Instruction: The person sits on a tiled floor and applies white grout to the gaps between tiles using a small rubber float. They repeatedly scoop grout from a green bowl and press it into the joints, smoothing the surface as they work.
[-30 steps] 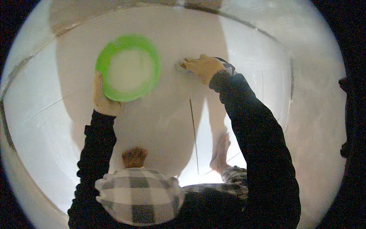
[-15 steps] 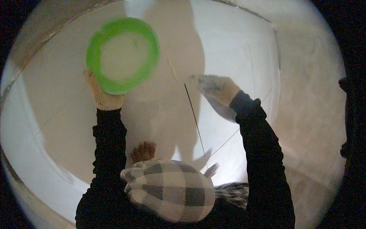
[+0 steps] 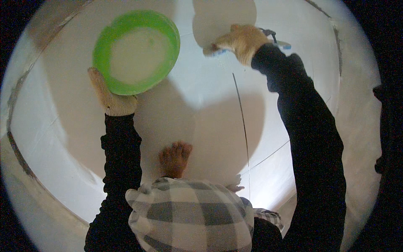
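Note:
My left hand [image 3: 117, 101], in a knitted beige glove, grips the near-left rim of a green plastic bowl [image 3: 102, 52]. Pale beige liquid or paste [image 3: 136, 54] covers its bottom, and the bowl tilts slightly. Across from it, my gloved right hand [image 3: 245, 42] is closed round a small tool [image 3: 282, 43] with a dark handle part and light blue bits showing on both sides of the fist. The glove hides most of the tool, so its kind is unclear. This hand is low over the pale tiled floor [image 3: 201, 84], above the far end of a dark joint line [image 3: 240, 105].
My bare foot [image 3: 176, 155] is on the tiles below the bowl, with part of the other foot [image 3: 236, 186] farther right. Checked cloth [image 3: 189, 210] covers my knee. Walls curve round the floor at left and right, and strong light falls at lower right.
My right hand has moved away from me and to the right, taking the tool along. The bowl has risen slightly in view and tilts more. My view of the floor has shifted.

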`<action>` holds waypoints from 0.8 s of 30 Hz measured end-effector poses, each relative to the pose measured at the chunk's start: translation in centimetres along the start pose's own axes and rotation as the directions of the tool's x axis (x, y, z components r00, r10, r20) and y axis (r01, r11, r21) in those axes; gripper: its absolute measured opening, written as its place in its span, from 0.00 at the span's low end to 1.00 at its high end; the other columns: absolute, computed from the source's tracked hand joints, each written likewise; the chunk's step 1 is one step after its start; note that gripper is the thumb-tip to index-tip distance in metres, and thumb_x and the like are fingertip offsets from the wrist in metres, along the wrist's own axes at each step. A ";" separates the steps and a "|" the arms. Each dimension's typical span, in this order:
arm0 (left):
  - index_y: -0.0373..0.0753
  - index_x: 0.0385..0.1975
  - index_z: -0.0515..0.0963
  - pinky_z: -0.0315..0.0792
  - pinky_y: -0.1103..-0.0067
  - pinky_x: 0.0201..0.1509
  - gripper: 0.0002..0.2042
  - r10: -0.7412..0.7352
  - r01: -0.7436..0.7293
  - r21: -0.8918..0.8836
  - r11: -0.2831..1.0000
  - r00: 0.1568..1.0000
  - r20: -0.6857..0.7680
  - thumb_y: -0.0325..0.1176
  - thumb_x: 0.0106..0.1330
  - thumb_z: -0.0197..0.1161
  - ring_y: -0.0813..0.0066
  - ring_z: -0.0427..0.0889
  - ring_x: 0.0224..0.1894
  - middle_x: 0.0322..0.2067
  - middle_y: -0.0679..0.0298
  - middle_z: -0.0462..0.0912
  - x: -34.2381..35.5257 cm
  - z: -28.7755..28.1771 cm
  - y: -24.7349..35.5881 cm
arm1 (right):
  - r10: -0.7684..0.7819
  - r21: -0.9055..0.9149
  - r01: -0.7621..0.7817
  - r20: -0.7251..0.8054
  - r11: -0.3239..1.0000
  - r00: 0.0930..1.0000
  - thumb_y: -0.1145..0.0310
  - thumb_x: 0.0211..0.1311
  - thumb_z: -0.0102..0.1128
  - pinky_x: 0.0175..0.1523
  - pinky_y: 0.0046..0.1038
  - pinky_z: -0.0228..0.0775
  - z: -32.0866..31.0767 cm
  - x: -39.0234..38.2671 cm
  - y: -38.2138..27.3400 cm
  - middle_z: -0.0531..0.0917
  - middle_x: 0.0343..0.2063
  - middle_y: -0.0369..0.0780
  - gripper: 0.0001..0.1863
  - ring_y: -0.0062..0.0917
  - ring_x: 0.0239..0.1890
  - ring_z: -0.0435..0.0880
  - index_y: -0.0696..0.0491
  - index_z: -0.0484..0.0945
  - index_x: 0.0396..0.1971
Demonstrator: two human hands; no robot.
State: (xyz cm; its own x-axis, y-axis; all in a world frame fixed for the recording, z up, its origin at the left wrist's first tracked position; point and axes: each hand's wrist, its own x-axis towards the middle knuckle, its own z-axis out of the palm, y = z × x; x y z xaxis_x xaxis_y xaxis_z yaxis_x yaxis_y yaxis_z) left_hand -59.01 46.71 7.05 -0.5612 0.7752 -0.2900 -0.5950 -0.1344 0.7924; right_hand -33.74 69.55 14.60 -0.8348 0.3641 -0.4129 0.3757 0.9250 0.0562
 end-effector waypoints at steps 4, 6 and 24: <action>0.45 0.58 0.65 0.66 0.66 0.62 0.24 0.018 -0.023 0.089 0.996 0.999 0.048 0.55 0.71 0.40 0.66 0.69 0.60 0.58 0.62 0.68 0.2 1.8 0.0 | -0.090 0.080 0.098 -0.104 0.992 0.990 0.71 0.61 0.53 0.42 0.36 0.76 1.7 -6.5 -3.2 0.85 0.35 0.37 0.14 0.36 0.38 0.83 0.36 0.82 0.41; 0.44 0.58 0.65 0.68 0.67 0.61 0.23 -0.100 0.102 -0.153 0.983 0.995 0.017 0.53 0.72 0.42 0.66 0.70 0.59 0.58 0.61 0.68 -0.8 2.5 -1.4 | -0.113 0.139 0.090 0.171 0.986 0.979 0.68 0.62 0.54 0.45 0.35 0.75 3.8 -9.8 -4.8 0.85 0.39 0.36 0.12 0.32 0.40 0.83 0.38 0.82 0.43; 0.35 0.62 0.63 0.61 0.71 0.67 0.22 -0.032 -0.300 0.670 0.679 0.899 0.436 0.41 0.73 0.45 0.58 0.66 0.63 0.61 0.49 0.65 0.0 1.6 -5.8 | 0.521 0.942 -0.297 0.177 0.156 0.835 0.67 0.52 0.66 0.54 0.31 0.71 0.9 -14.3 -7.5 0.79 0.47 0.44 0.29 0.31 0.47 0.79 0.57 0.71 0.55</action>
State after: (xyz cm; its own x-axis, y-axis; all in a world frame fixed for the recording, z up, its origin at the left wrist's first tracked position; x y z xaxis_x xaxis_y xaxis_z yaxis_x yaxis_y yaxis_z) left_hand -54.61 48.52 3.28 -0.2345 0.9707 -0.0523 0.1498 0.0892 0.9847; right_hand -24.22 57.33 19.33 -0.4303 0.7665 -0.4769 0.6860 -0.0658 -0.7246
